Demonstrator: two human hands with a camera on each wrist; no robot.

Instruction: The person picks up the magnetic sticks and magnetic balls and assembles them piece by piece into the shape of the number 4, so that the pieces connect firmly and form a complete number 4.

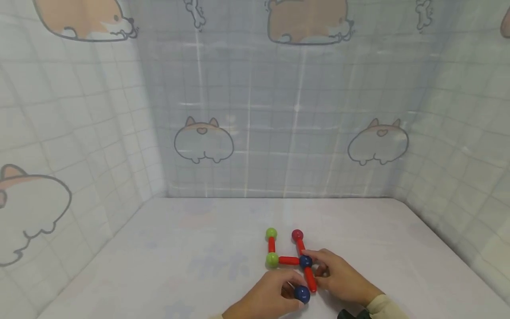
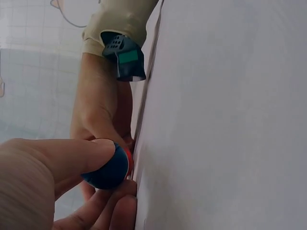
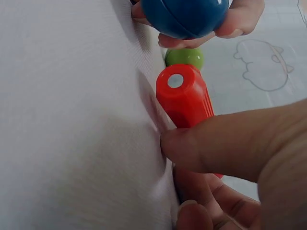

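In the head view my left hand [image 1: 275, 292] pinches a blue ball [image 1: 302, 294] between thumb and fingers, just off the free end of a red rod [image 1: 310, 279]. My right hand [image 1: 338, 275] grips that rod beside a second blue ball [image 1: 305, 261], where the rods meet. The right wrist view shows the thumb [image 3: 192, 148] against the red rod [image 3: 184, 96], whose end has a round silver disc. From the joint, another rod [image 1: 288, 260] runs left to a green ball [image 1: 272, 260], and one leads away to a dark red ball [image 1: 297, 235].
A further green ball [image 1: 271, 233] tops a short red rod [image 1: 272, 245] at the structure's far left. The pale tabletop [image 1: 207, 248] is bounded by a gridded cloth [image 1: 263, 177] at the back and both sides. A dark device [image 2: 125, 57] sits on the right wrist.
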